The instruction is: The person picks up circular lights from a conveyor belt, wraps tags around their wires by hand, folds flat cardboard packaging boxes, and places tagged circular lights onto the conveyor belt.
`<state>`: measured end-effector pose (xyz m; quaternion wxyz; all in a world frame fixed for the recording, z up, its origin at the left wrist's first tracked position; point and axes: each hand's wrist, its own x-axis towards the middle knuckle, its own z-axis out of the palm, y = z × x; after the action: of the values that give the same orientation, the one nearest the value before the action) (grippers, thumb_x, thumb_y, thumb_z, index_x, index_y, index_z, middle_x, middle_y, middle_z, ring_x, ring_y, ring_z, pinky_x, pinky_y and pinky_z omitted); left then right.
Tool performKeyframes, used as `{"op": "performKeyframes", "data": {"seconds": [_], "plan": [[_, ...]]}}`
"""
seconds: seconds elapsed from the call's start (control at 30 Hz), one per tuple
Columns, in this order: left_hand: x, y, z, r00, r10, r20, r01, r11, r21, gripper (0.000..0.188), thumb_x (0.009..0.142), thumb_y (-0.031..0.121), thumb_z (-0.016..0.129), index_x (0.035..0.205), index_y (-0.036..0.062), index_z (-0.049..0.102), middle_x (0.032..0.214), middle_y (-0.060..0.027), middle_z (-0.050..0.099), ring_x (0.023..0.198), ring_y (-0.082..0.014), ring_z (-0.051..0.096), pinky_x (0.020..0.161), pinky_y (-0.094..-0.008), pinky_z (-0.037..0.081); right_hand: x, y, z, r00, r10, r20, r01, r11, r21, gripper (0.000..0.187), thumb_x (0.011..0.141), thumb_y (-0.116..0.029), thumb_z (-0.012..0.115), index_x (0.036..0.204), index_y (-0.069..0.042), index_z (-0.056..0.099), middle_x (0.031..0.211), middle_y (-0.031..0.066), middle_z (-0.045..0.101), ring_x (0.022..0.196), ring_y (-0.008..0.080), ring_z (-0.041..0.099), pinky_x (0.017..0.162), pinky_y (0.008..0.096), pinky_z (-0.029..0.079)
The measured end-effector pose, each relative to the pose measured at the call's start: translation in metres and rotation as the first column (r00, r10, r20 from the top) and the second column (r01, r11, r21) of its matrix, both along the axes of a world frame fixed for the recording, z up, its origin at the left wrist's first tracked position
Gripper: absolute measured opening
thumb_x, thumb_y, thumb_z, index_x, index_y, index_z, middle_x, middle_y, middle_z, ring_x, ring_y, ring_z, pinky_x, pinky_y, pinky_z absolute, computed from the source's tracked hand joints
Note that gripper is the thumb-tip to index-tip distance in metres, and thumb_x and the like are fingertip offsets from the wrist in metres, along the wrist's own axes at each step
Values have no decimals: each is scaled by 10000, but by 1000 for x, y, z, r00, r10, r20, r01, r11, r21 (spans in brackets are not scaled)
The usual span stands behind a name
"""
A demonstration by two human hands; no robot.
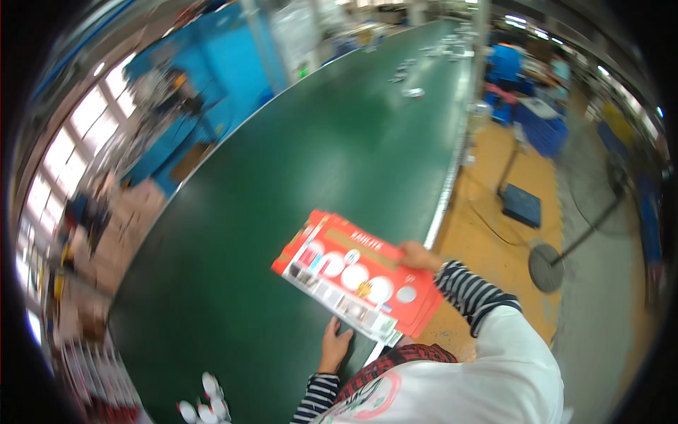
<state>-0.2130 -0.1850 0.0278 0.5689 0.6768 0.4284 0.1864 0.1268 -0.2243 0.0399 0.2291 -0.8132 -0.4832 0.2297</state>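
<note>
A small stack of red printed cardboard sheets (367,272), with pictures of round white items, is tilted above the near right part of a green conveyor belt (282,177). My right hand (421,256) is closed on the upper right edge of the stack, its fingers partly hidden by the sheets. Just below the lower edge is my left hand (335,348), thumb and fingers apart. Whether its fingertips touch the cardboard cannot be made out. The sheets fan slightly, so several edges show.
Small white round items (208,399) lie at the belt's near left end. More pale pieces (413,92) sit far along it. Right of the belt, a round-based stand (546,268) and a blue platform (522,205) stand on the floor. Brown cartons (131,219) are on the left.
</note>
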Motion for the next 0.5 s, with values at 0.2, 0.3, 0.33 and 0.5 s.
{"op": "performKeyframes", "data": {"seconds": [0.2,0.3,0.33,0.5], "plan": [[17,32,-24,948,152,280,35,824,-565,445,847,-4,498,1285,5,416,1201,-71,536,971,-134,556,769,-274,467,-20,1,-30,967,-51,250,33,997,76,395,627,-272,712,883,15,620,891,206,595,862,361,583,764,413,471],[21,39,-38,944,140,298,52,831,-553,372,857,41,520,1224,9,468,1109,-46,567,941,-128,560,753,-273,463,-34,-15,-5,960,-109,258,45,969,243,418,670,-236,657,965,42,557,930,219,579,876,366,578,768,414,467],[22,38,-39,944,131,304,61,833,-551,352,859,53,527,1205,11,480,1079,-42,572,936,-127,558,746,-273,463,-42,-18,11,959,-105,264,41,970,239,418,670,-236,657,965,42,557,930,219,579,876,366,578,768,414,467],[18,53,-27,753,465,467,-181,827,-532,283,909,204,499,1128,25,483,1066,-74,552,955,-168,548,808,-314,455,-78,-32,51,997,-66,31,44,890,454,454,744,-191,606,1108,30,449,873,209,605,722,344,614,668,400,500]]}}
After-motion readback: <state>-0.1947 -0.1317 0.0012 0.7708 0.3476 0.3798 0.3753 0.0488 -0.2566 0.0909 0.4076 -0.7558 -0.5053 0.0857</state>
